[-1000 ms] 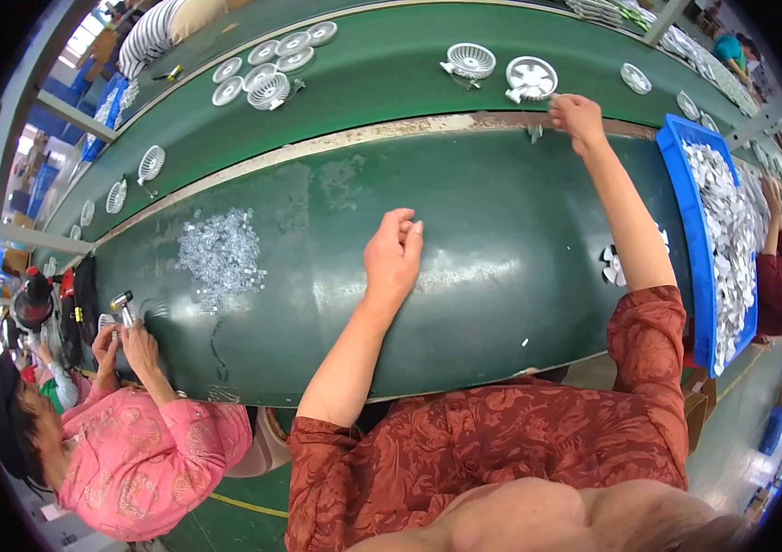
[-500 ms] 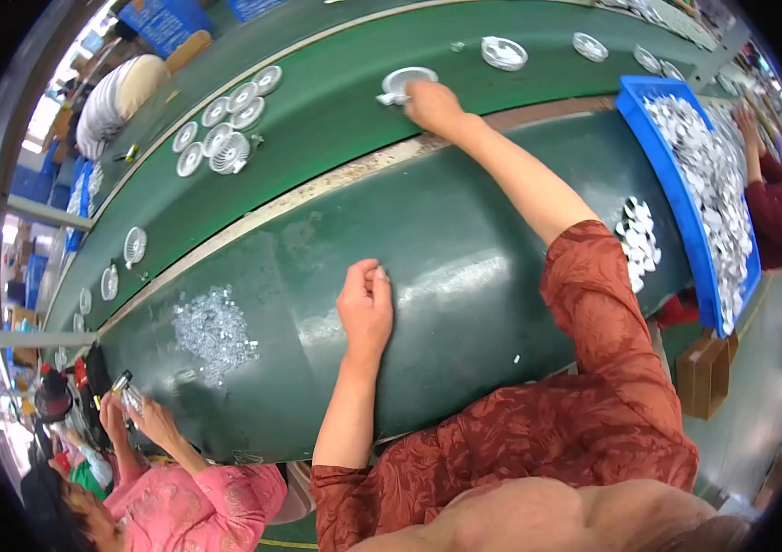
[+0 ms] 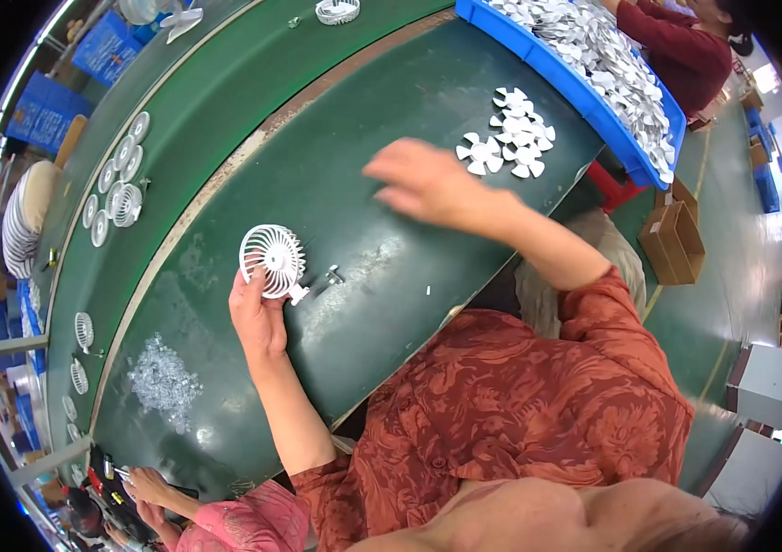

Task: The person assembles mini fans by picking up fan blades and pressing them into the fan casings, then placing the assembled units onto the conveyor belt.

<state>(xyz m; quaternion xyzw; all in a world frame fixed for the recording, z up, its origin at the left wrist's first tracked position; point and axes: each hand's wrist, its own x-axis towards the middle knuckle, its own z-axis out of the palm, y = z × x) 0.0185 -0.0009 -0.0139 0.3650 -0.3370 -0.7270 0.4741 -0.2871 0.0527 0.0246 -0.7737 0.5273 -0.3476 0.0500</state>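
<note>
My left hand [image 3: 260, 317] is closed on a round white fan grille [image 3: 276, 260], holding it tilted above the green work surface. A short white stub sticks out at the grille's lower edge. Just right of it is a small dark and silvery part [image 3: 334, 275]; whether it is joined to the grille I cannot tell. My right hand [image 3: 432, 187] is over the surface, blurred by motion, thumb and fingers apart and nothing visible between them. To its right lies a group of white fan blades [image 3: 520, 133], several of them overlapping.
A blue tray [image 3: 552, 81] heaped with white blades stands at the far right. Small clear pieces [image 3: 166, 382] lie in a pile at left. Several grilles [image 3: 124, 204] sit on the green belt [image 3: 198, 120] beyond. A co-worker's hands [image 3: 147, 488] show at lower left.
My left hand has gone from resting on the surface to holding the grille. The right hand has left the belt, where it touched a grille, and come nearer. The whole view has turned.
</note>
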